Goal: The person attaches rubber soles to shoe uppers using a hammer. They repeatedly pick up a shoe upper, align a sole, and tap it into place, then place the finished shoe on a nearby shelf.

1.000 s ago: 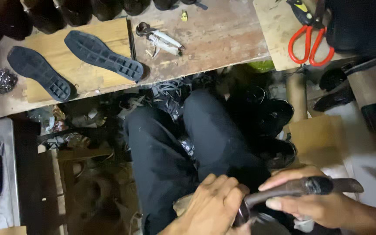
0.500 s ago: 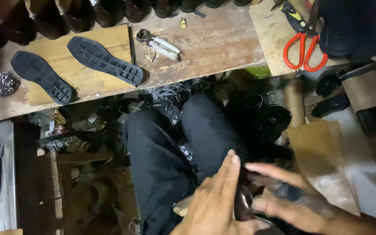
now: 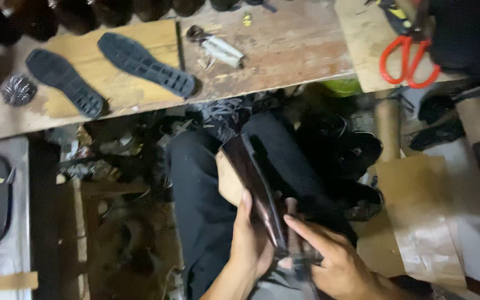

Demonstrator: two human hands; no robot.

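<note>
The left hand [image 3: 254,244] and the right hand [image 3: 334,264] both held a dark shiny shoe [image 3: 256,189] over the person's lap, while two black soles [image 3: 145,64] and red scissors [image 3: 409,58] lay on the wooden bench [image 3: 290,50].

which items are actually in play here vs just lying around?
In play:
- left hand and right hand, both gripping the dark brown shoe over the lap

Lying about:
- two black rubber soles on the wooden bench
- red-handled scissors
- brown paper sheet

glossy dark leather shoe [image 3: 254,183], matt black rubber soles [image 3: 145,64], rough worn wooden bench [image 3: 284,50]
</note>
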